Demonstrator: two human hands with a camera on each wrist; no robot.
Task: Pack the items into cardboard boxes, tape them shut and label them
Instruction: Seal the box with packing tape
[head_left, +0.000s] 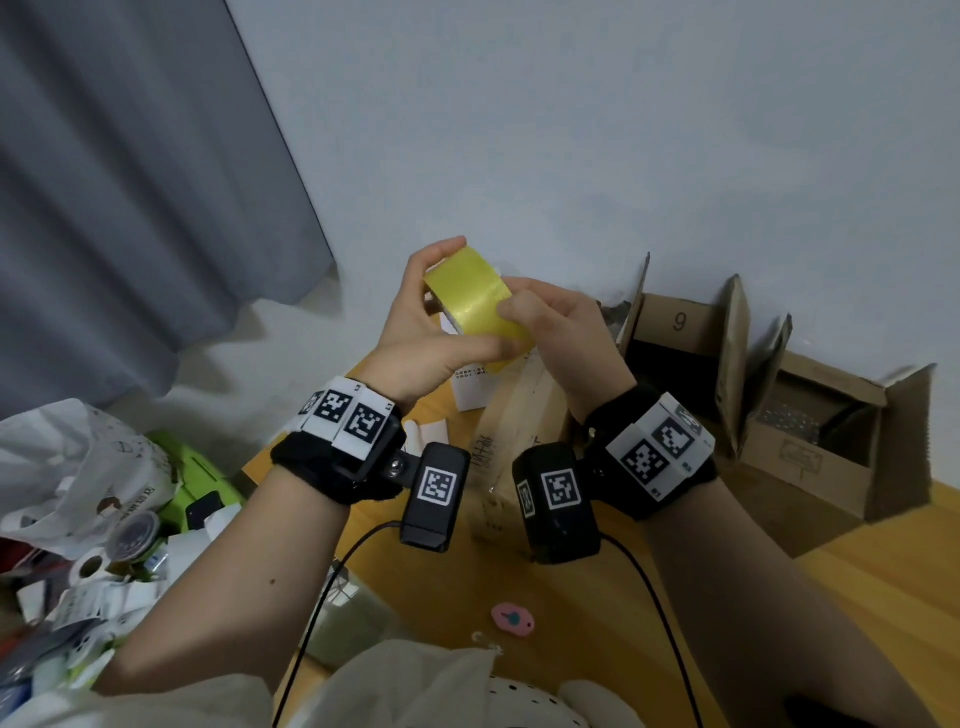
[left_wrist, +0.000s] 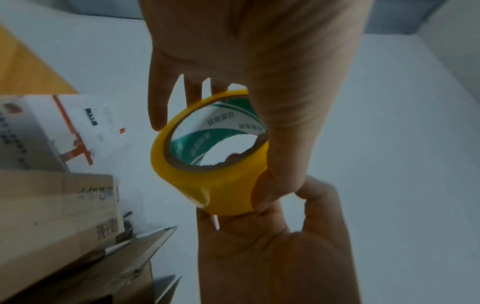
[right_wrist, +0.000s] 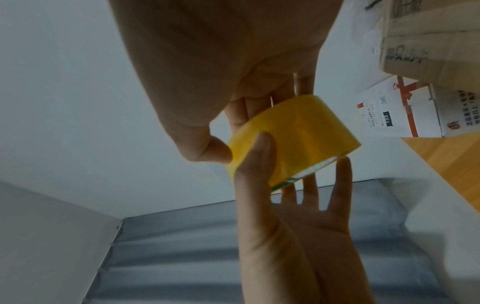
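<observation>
A roll of yellow packing tape (head_left: 470, 299) is held up in the air in front of the wall, above the table. My left hand (head_left: 415, 327) grips it, thumb along the near side and fingers over the far rim. My right hand (head_left: 527, 312) pinches the roll from the right with curled fingers. In the left wrist view the roll (left_wrist: 207, 185) shows its cardboard core and a small lifted tape end, with the right hand (left_wrist: 246, 218) just below it. In the right wrist view my right hand (right_wrist: 221, 148) touches the roll (right_wrist: 298, 131) with its thumb, opposite my left hand (right_wrist: 259, 164).
A taped, closed cardboard box (head_left: 519, 415) lies on the wooden table (head_left: 857, 561) under my hands. Two open boxes (head_left: 675, 332) (head_left: 810, 457) stand at the right by the wall. A pink cutter (head_left: 513, 618) lies near me. Bags and label rolls (head_left: 88, 566) crowd the left.
</observation>
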